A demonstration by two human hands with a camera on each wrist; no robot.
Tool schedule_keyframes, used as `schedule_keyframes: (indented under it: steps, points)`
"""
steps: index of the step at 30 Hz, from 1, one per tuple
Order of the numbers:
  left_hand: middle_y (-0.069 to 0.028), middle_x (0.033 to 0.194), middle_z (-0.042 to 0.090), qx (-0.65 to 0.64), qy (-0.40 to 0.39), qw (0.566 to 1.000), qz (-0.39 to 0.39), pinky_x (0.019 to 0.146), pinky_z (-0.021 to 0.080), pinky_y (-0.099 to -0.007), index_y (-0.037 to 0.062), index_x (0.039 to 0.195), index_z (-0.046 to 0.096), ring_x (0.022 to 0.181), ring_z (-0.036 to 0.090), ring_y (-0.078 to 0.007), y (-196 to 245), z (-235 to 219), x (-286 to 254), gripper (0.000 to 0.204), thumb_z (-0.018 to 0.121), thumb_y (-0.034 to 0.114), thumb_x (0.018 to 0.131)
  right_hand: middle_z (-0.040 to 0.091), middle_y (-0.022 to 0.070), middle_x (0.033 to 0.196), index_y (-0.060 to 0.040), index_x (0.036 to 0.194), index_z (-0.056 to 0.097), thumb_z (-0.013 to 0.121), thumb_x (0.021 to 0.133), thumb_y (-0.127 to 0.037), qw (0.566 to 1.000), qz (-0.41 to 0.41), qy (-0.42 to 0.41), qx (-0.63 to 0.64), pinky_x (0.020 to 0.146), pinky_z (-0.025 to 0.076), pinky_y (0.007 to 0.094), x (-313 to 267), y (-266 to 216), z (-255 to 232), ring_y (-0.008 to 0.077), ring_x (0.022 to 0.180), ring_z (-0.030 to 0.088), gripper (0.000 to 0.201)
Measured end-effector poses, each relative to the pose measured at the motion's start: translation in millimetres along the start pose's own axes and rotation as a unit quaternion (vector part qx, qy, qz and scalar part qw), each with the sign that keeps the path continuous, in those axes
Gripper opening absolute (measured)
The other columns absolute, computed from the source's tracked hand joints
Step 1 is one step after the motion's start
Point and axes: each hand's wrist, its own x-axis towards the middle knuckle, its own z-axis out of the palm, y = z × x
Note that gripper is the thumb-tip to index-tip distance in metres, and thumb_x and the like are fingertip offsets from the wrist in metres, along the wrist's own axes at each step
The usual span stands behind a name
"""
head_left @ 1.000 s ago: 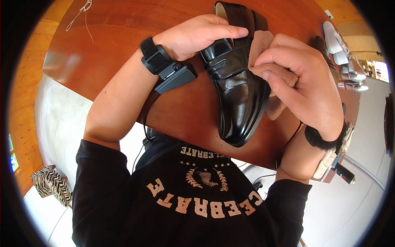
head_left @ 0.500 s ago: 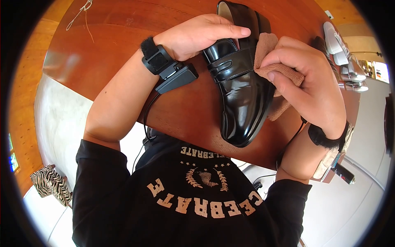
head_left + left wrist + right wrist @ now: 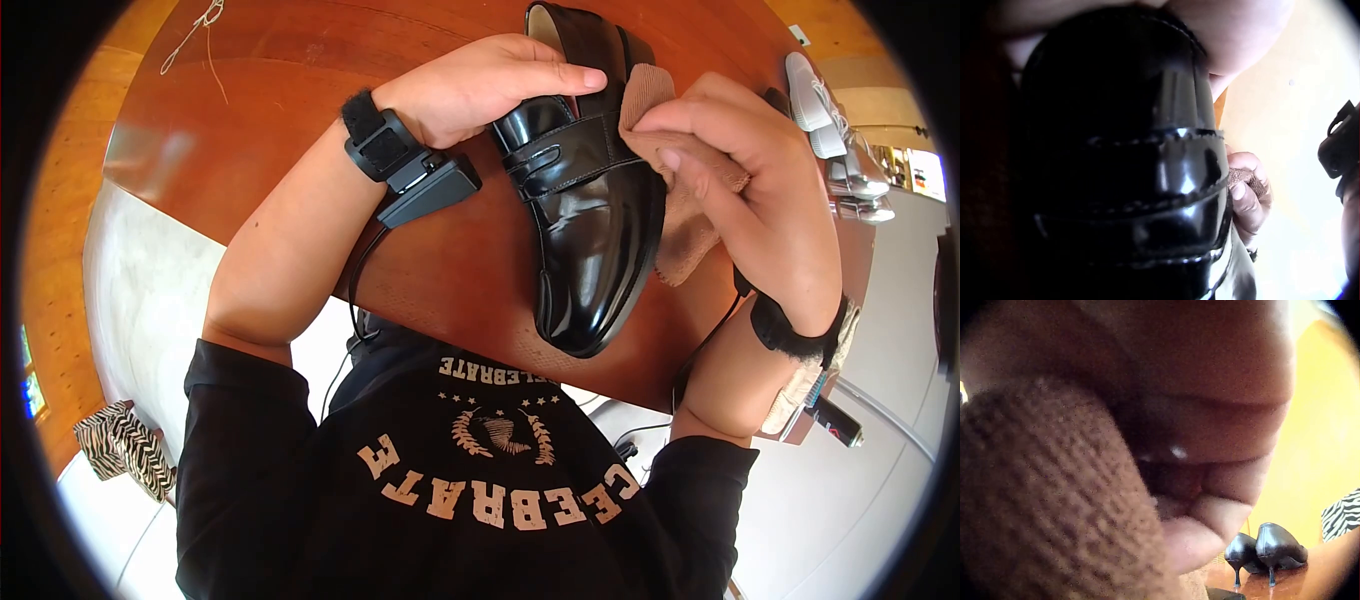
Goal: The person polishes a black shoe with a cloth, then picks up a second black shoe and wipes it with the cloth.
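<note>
A glossy black loafer (image 3: 600, 250) with a strap across its instep is tilted over the near part of the wooden table (image 3: 270, 150), toe toward the person. The left hand (image 3: 490, 85) grips it at the opening, thumb laid across the topline; its other fingers are mostly hidden by the shoe. Between thumb and curled fingers, the right hand (image 3: 765, 170) pinches a ribbed brown cloth (image 3: 650, 95), held against the loafer's outer side by the strap. A loose end of the cloth hangs below that hand. In the left wrist view the loafer's strap (image 3: 1179, 169) fills the middle.
Grey sneakers (image 3: 815, 105) and shiny heeled shoes (image 3: 860, 180) stand along the table's right side. A dark can (image 3: 838, 422) lies at the right corner. Thin string (image 3: 205, 25) rests at the far left. A zebra-striped item (image 3: 125, 450) is at lower left.
The loafer shifted slightly right, then stayed nearly still. The right hand moved right with the cloth, then a little up along the loafer's side. The left hand kept its hold.
</note>
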Motion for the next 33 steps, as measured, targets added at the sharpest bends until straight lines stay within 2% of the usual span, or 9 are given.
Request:
schedule_keyframes:
  steps: [4, 7, 10, 22, 25, 28, 33]
  points:
    - [0.0066, 0.075, 0.064, 0.005, 0.017, 1.000, -0.005, 0.060, 0.044, -0.0225, 0.0089, 0.087, 0.071, 0.066, 0.056, -0.0028, -1.0, 2.3, 1.1, 0.031, 0.072, 0.038, 0.097, 0.059, 0.0094, 0.090, 0.0027, 0.106, 0.069, 0.062, 0.088, 0.004, 0.999, 0.004, -0.011, 0.042, 0.075, 0.045, 0.0286, 1.0, 1.7, 5.0, 0.0208, 0.082, 0.057, 0.020]
    - [0.0061, 0.076, 0.065, 0.002, 0.004, 1.000, -0.004, 0.061, 0.045, -0.0218, 0.0087, 0.088, 0.071, 0.067, 0.058, -0.0029, 1.1, 1.3, 0.3, 0.030, 0.072, 0.037, 0.097, 0.059, 0.0093, 0.090, 0.0027, 0.106, 0.069, 0.062, 0.088, 0.004, 0.999, 0.016, -0.013, 0.048, 0.075, 0.045, 0.0286, 0.0, 1.6, 4.9, 0.0207, 0.082, 0.057, 0.019]
    - [0.0039, 0.076, 0.067, 0.016, 0.017, 1.000, 0.000, 0.067, 0.046, -0.0251, 0.0090, 0.082, 0.073, 0.069, 0.059, -0.0058, 0.6, 1.9, 0.3, 0.035, 0.073, 0.042, 0.095, 0.059, 0.0093, 0.091, 0.0025, 0.106, 0.069, 0.062, 0.088, 0.004, 0.999, 0.007, -0.018, 0.034, 0.075, 0.045, 0.0287, 0.8, 0.6, 3.8, 0.0210, 0.083, 0.058, 0.019]
    - [0.0015, 0.077, 0.069, 0.003, 0.018, 1.000, 0.000, 0.068, 0.047, -0.0250, 0.0075, 0.083, 0.074, 0.071, 0.061, -0.0073, 0.8, 3.3, 0.5, 0.038, 0.073, 0.044, 0.094, 0.057, 0.0089, 0.088, 0.0007, 0.104, 0.066, 0.062, 0.087, 0.003, 0.998, 0.019, -0.035, 0.051, 0.073, 0.044, 0.0308, -0.1, 2.4, 1.7, 0.0222, 0.080, 0.057, 0.017]
    - [0.0026, 0.082, 0.069, 0.014, -0.006, 1.000, -0.004, 0.065, 0.048, -0.0221, 0.0053, 0.093, 0.073, 0.072, 0.061, -0.0045, 2.3, 0.1, -0.3, 0.034, 0.069, 0.039, 0.099, 0.057, 0.0086, 0.087, 0.0003, 0.103, 0.065, 0.062, 0.086, 0.004, 0.997, 0.028, -0.037, 0.060, 0.073, 0.045, 0.0308, -0.6, 3.7, 0.5, 0.0223, 0.080, 0.058, 0.017]
    - [0.0016, 0.083, 0.070, 0.008, -0.028, 1.000, 0.001, 0.067, 0.048, -0.0217, 0.0036, 0.095, 0.072, 0.072, 0.062, -0.0054, 3.6, -0.2, -1.0, 0.037, 0.066, 0.039, 0.100, 0.056, 0.0084, 0.087, 0.0001, 0.102, 0.065, 0.061, 0.085, 0.004, 0.997, 0.037, -0.037, 0.059, 0.073, 0.046, 0.0306, -3.2, 4.2, -1.7, 0.0222, 0.079, 0.058, 0.018]
    - [-0.0024, 0.090, 0.070, 0.005, -0.038, 0.999, 0.027, 0.075, 0.050, -0.0244, 0.0010, 0.097, 0.070, 0.081, 0.064, -0.0082, 2.4, -2.0, -1.0, 0.029, 0.066, 0.029, 0.096, 0.057, 0.0082, 0.088, 0.0003, 0.102, 0.065, 0.060, 0.085, 0.006, 0.998, 0.042, -0.037, 0.038, 0.073, 0.046, 0.0301, -5.2, 3.2, -4.0, 0.0216, 0.079, 0.060, 0.019]
